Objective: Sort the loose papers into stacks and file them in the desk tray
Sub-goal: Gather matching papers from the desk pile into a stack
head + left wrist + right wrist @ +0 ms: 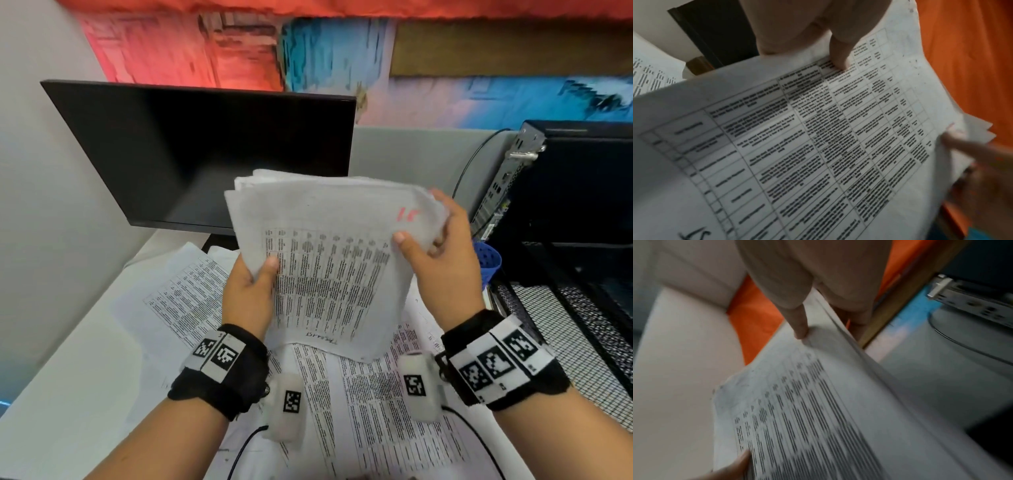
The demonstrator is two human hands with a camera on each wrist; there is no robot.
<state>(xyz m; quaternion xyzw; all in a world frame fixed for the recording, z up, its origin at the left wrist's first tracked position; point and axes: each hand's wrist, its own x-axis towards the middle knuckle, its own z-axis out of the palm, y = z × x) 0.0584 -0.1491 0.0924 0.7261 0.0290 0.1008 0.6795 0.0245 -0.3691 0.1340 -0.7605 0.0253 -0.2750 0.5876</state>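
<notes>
I hold a stack of printed papers [329,260] up above the desk with both hands. Its top sheet carries a table of small text and a red mark near the right corner. My left hand [251,287] grips the stack's left edge, thumb on top. My right hand [442,246] pinches the upper right corner, thumb on top and fingers behind. The left wrist view shows the thumb pressed on the stack of printed papers [818,138]; the right wrist view shows the stack of printed papers [818,410] blurred. More loose papers [359,394] lie spread over the desk below. A black mesh desk tray [565,335] stands at the right.
A dark monitor [212,150] stands behind the papers at the left. A black computer case [565,181] sits above the tray at the right, with a blue perforated cup [488,260] beside it. A grey partition and coloured wall covering close off the back.
</notes>
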